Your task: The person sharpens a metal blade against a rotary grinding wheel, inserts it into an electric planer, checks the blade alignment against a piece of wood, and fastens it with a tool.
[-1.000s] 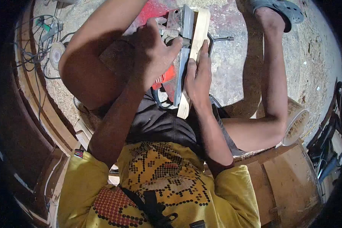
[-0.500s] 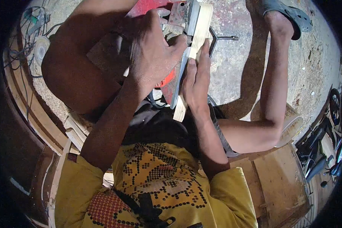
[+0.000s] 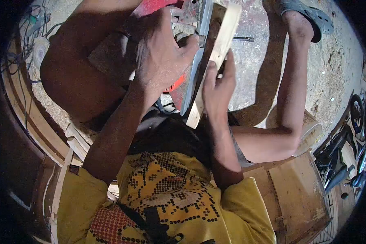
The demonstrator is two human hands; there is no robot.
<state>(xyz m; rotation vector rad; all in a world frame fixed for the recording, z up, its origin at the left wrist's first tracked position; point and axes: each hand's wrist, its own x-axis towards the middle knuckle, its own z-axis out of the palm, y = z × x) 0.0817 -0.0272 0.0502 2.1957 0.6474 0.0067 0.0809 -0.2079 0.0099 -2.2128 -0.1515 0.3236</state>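
Note:
My right hand grips a pale wooden strip between thumb and fingers. The strip stands slanted, its top end leaning away to the right of a long grey metal plate, with a dark gap between them. That plate belongs to a red power tool that lies between my legs; its exact kind is hard to make out. My left hand is closed at the tool's left side, thumb against a small metal knob by the plate. The fingers' far side is partly hidden.
A metal rod sticks out right of the strip. Cables and a round disc lie on the dusty floor at left. Wooden boards are at lower right, with assorted tools beyond. My sandalled foot rests at upper right.
The wooden strip has come away from the metal plate, its top end swinging right along with my right hand. My left hand has stayed nearly in place at the tool.

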